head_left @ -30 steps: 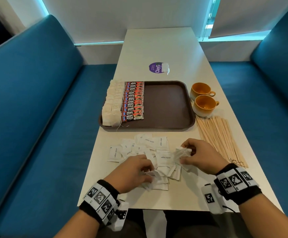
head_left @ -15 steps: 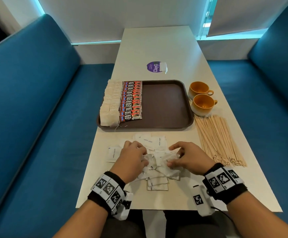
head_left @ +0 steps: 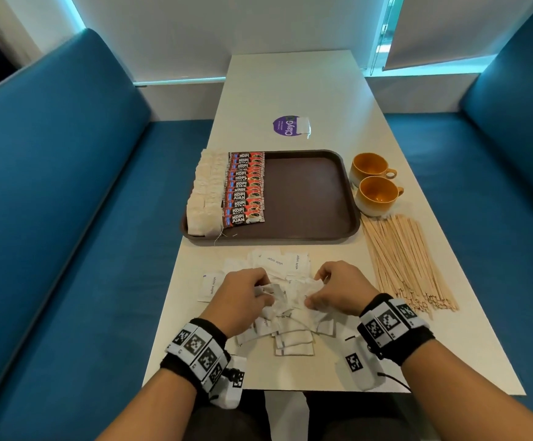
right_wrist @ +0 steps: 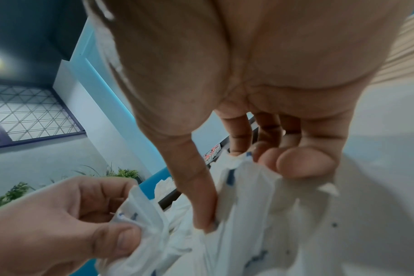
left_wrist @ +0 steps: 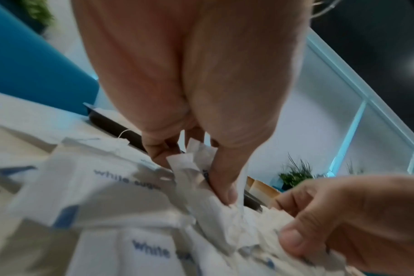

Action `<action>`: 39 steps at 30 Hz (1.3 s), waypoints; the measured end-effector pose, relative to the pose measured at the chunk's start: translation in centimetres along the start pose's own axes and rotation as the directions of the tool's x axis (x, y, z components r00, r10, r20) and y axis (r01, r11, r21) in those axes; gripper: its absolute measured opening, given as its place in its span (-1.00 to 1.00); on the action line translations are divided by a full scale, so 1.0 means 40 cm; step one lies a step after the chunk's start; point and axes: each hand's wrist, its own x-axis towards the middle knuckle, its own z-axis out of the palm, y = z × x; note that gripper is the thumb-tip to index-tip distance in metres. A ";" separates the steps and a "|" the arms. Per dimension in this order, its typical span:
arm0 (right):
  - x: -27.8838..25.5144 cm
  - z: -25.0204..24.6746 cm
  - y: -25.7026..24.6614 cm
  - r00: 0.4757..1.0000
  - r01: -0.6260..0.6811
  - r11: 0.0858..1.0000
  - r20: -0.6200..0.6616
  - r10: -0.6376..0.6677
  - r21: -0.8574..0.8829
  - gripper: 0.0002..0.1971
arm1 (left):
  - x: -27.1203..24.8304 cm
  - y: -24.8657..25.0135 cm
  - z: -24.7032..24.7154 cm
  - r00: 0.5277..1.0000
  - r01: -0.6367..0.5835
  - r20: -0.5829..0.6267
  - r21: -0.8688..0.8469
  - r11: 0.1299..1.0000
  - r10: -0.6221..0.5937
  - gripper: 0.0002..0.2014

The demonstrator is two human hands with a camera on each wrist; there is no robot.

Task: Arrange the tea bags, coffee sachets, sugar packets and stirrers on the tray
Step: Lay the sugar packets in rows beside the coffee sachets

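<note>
White sugar packets (head_left: 293,340) lie in a loose heap on the near part of the table, in front of the brown tray (head_left: 306,198). My left hand (head_left: 246,296) pinches a bunch of sugar packets (left_wrist: 196,168) between thumb and fingers. My right hand (head_left: 338,289) grips another bunch of sugar packets (right_wrist: 239,183) right beside it. On the tray's left side stand a row of tea bags (head_left: 204,195) and a row of red coffee sachets (head_left: 244,187). Wooden stirrers (head_left: 408,265) lie in a pile on the table, right of the heap.
Two orange cups (head_left: 374,183) stand right of the tray, behind the stirrers. A purple round sticker (head_left: 285,125) lies beyond the tray. Blue benches flank the table on both sides. The tray's right half is bare.
Both hands have moved together toward the middle of the heap and now bunch up sugar packets side by side. The view has shifted slightly.
</note>
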 end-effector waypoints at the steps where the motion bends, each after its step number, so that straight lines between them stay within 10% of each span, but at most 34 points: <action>1: -0.002 -0.001 0.003 1.000 0.015 1.000 -0.008 -0.015 0.013 -0.52 | -0.003 -0.001 -0.003 1.000 0.000 -0.015 -0.047 0.999 0.000 -0.89; 10: -0.052 -0.054 0.044 0.989 0.145 0.961 -0.027 -0.142 0.235 -0.63 | -0.040 -0.027 -0.037 0.987 0.057 -0.087 -0.578 0.814 -0.132 -0.85; 18: -0.110 -0.071 -0.076 0.918 0.264 0.807 0.120 -0.379 0.529 -0.55 | -0.053 0.018 -0.018 0.966 0.243 0.198 -0.914 0.326 -0.165 -0.76; 26: -0.082 -0.007 -0.119 0.923 0.362 0.872 0.000 -0.384 0.329 -0.64 | -0.068 0.021 -0.005 0.921 0.367 0.389 -0.889 0.275 0.029 -0.38; 31: -0.073 0.009 -0.120 0.909 0.396 0.844 -0.027 -0.415 0.362 -0.58 | -0.070 0.012 0.005 0.933 0.314 0.357 -0.871 0.378 0.045 -0.50; 39: -0.014 -0.080 -0.070 0.926 0.369 0.907 -0.160 -0.342 0.201 -0.81 | -0.084 -0.050 -0.023 0.961 0.270 0.245 -0.928 0.255 -0.127 -0.67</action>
